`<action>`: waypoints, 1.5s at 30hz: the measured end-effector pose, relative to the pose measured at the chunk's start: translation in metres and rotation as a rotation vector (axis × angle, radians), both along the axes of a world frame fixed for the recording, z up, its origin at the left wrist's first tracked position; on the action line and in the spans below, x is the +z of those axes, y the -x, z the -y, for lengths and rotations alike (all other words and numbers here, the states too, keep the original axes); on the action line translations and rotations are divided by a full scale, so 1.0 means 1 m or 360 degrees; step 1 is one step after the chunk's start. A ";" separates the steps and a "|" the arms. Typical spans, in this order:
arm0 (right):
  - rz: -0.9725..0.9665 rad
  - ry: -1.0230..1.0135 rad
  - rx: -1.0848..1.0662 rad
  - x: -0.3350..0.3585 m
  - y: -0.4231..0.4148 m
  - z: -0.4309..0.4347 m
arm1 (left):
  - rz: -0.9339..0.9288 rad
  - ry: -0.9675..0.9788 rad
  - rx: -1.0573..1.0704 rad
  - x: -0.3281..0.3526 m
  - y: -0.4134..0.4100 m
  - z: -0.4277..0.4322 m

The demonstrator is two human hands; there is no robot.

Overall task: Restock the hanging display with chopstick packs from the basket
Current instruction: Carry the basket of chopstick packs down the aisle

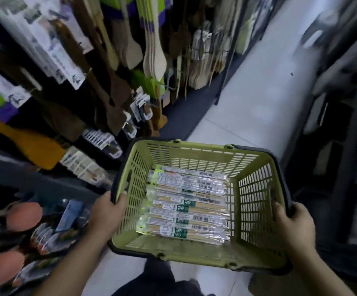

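The fingers (120,202) of the left hand (107,212) curl over the left rim of the green basket (194,149) and grip it. The right hand (294,221) clasps the opposite rim, fingers hooked over the slotted wall. Held between them above the pale floor (248,107), the basket carries the chopstick packs (186,204), which lie flat side by side on its bottom. At left, blurred, the hanging display (130,50) shows wooden spatulas and spoons.
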State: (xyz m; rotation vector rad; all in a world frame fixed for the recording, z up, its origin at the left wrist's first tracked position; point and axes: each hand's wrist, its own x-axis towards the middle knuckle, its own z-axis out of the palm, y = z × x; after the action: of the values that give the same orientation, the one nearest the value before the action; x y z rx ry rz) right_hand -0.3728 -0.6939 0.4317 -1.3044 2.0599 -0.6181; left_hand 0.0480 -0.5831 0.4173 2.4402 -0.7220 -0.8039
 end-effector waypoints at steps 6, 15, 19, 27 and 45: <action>-0.0032 0.0051 -0.0311 0.001 0.013 0.074 | -0.0097 0.0040 -0.0269 -0.003 -0.006 0.153; -0.0057 0.0114 -0.0610 -0.002 0.067 0.237 | -0.0146 0.0100 -0.0523 -0.007 0.037 0.378; -0.0044 0.0066 -0.0643 -0.010 0.101 0.330 | -0.0106 0.0092 -0.0540 -0.012 0.073 0.480; -0.0031 0.0048 -0.0690 0.002 0.149 0.514 | -0.0065 0.0102 -0.0588 -0.004 0.129 0.669; -0.0122 0.0007 -0.0692 -0.005 0.227 0.955 | -0.0061 0.0108 -0.0656 -0.013 0.207 1.130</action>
State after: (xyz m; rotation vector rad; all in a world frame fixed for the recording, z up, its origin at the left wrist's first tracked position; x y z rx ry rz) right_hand -0.5994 -1.6485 0.4270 -0.8932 2.4286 -0.7679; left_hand -0.1586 -1.7132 0.4041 2.2374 -1.2398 -0.9555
